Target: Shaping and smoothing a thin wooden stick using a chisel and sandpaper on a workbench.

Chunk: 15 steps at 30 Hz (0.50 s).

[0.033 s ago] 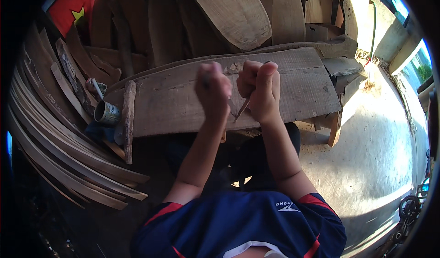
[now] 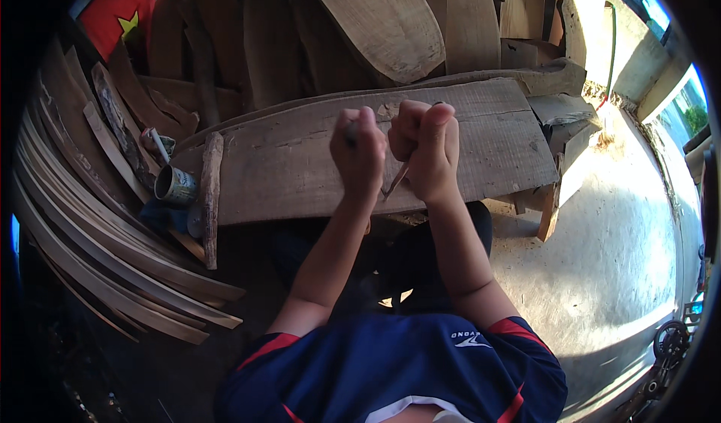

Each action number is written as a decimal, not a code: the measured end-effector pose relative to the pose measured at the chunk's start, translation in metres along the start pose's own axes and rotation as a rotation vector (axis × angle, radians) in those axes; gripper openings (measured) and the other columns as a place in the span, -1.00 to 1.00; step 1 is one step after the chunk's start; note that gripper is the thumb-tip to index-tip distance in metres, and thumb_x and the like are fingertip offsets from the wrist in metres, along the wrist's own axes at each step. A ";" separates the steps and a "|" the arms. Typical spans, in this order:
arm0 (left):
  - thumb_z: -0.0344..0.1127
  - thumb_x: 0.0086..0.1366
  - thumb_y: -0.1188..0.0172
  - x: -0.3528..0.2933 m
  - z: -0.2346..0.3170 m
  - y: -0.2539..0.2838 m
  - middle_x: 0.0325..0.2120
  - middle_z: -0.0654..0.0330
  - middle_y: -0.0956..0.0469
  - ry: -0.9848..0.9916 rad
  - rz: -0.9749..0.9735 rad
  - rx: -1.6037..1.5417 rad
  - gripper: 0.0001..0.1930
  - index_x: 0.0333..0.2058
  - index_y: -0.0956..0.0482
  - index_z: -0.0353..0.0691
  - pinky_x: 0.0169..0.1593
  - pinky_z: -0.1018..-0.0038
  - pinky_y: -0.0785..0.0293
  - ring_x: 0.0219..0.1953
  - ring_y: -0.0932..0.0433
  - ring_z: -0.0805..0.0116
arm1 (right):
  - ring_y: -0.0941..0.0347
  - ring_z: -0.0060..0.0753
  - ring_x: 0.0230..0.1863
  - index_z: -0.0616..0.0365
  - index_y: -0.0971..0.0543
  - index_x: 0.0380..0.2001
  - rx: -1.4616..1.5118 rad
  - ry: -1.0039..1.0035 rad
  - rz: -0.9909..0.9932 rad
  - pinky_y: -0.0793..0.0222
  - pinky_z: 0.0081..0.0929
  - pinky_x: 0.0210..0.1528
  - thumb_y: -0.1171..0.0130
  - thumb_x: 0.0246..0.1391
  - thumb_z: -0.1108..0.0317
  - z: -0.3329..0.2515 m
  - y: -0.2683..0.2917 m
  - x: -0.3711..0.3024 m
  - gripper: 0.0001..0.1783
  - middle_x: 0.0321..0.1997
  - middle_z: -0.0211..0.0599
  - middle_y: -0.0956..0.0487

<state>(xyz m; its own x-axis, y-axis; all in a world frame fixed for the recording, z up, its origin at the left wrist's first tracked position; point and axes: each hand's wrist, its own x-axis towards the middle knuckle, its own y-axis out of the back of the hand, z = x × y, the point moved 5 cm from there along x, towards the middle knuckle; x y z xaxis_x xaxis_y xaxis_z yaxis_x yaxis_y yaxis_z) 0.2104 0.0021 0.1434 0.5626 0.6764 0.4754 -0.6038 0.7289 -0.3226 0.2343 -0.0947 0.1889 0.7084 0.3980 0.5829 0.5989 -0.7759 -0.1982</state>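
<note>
My left hand (image 2: 360,152) is closed in a fist above the middle of a wide wooden plank (image 2: 289,156). A dark grey bit of something shows inside its curled fingers, too little to name. Close beside it, my right hand (image 2: 426,149) is also a fist, thumb on top, with a small dark spot near the thumb tip. From under the right fist a thin brown strip (image 2: 396,182) slants down to the left, ending near the plank's front edge. Its upper part is hidden by the hand. The two fists are a small gap apart.
A rough wooden bar (image 2: 213,197) lies across the plank's left end, beside a tin can (image 2: 176,185). Long curved wood strips (image 2: 128,265) fan out at left. Tall boards (image 2: 390,25) lean behind the plank. Sunlit floor (image 2: 586,273) stretches to the right.
My left fist has shifted right and slightly down, nearer the right one, and shows less blur. My right hand has hardly moved.
</note>
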 end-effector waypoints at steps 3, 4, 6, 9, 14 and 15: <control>-0.21 0.27 0.04 0.000 -0.012 0.002 -0.84 0.37 -0.24 -0.009 -0.028 0.003 -0.74 -0.58 -0.26 -0.14 -0.73 0.64 -0.09 -0.80 -0.20 0.64 | 0.14 -0.76 -0.78 0.03 -0.04 -0.78 -0.003 0.010 0.018 0.30 -0.65 -0.74 0.46 0.01 -0.41 0.001 0.002 -0.001 -0.28 -0.81 -0.61 -0.01; -0.21 0.27 0.04 -0.001 -0.013 0.006 -0.85 0.37 -0.23 0.053 -0.021 -0.040 -0.74 -0.58 -0.26 -0.14 -0.73 0.64 -0.09 -0.80 -0.19 0.64 | 0.13 -0.76 -0.78 0.04 -0.04 -0.78 0.006 0.008 0.010 0.29 -0.65 -0.74 0.46 0.01 -0.41 0.001 0.003 -0.001 -0.28 -0.81 -0.61 -0.01; -0.22 0.28 0.07 -0.002 0.006 0.006 -0.85 0.38 -0.21 0.081 -0.009 -0.157 -0.74 -0.59 -0.25 -0.13 -0.73 0.65 -0.09 -0.79 -0.19 0.65 | 0.13 -0.76 -0.78 0.04 -0.04 -0.78 -0.007 0.013 0.004 0.29 -0.65 -0.74 0.46 0.01 -0.41 0.002 0.006 0.000 -0.28 -0.81 -0.61 0.00; -0.25 0.28 0.07 -0.005 0.019 0.005 -0.84 0.39 -0.21 0.124 0.042 -0.205 -0.74 -0.60 -0.24 -0.13 -0.73 0.66 -0.08 -0.79 -0.18 0.66 | 0.13 -0.76 -0.78 0.04 -0.05 -0.78 -0.004 0.004 -0.004 0.29 -0.65 -0.74 0.46 0.01 -0.41 0.002 0.006 0.001 -0.28 -0.81 -0.61 0.00; -0.27 0.27 0.06 -0.005 -0.019 0.006 -0.83 0.39 -0.22 0.046 -0.049 -0.014 -0.75 -0.59 -0.25 -0.13 -0.73 0.67 -0.08 -0.79 -0.17 0.66 | 0.14 -0.76 -0.78 0.03 -0.03 -0.78 0.008 0.001 0.027 0.30 -0.65 -0.73 0.47 0.00 -0.42 0.000 0.002 -0.001 -0.28 -0.81 -0.60 0.00; -0.27 0.28 0.06 -0.004 -0.021 0.006 -0.84 0.38 -0.22 0.093 -0.054 -0.035 -0.75 -0.60 -0.25 -0.13 -0.73 0.66 -0.08 -0.79 -0.17 0.66 | 0.15 -0.75 -0.78 0.03 -0.03 -0.78 0.017 -0.008 0.013 0.30 -0.65 -0.73 0.46 -0.01 -0.43 0.003 0.004 -0.001 -0.28 -0.81 -0.60 0.00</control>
<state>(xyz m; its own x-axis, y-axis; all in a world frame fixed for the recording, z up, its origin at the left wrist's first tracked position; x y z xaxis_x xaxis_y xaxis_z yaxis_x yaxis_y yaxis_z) 0.2159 0.0062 0.1222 0.6444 0.6420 0.4154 -0.5521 0.7665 -0.3282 0.2369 -0.0967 0.1854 0.7194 0.3917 0.5737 0.5956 -0.7728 -0.2192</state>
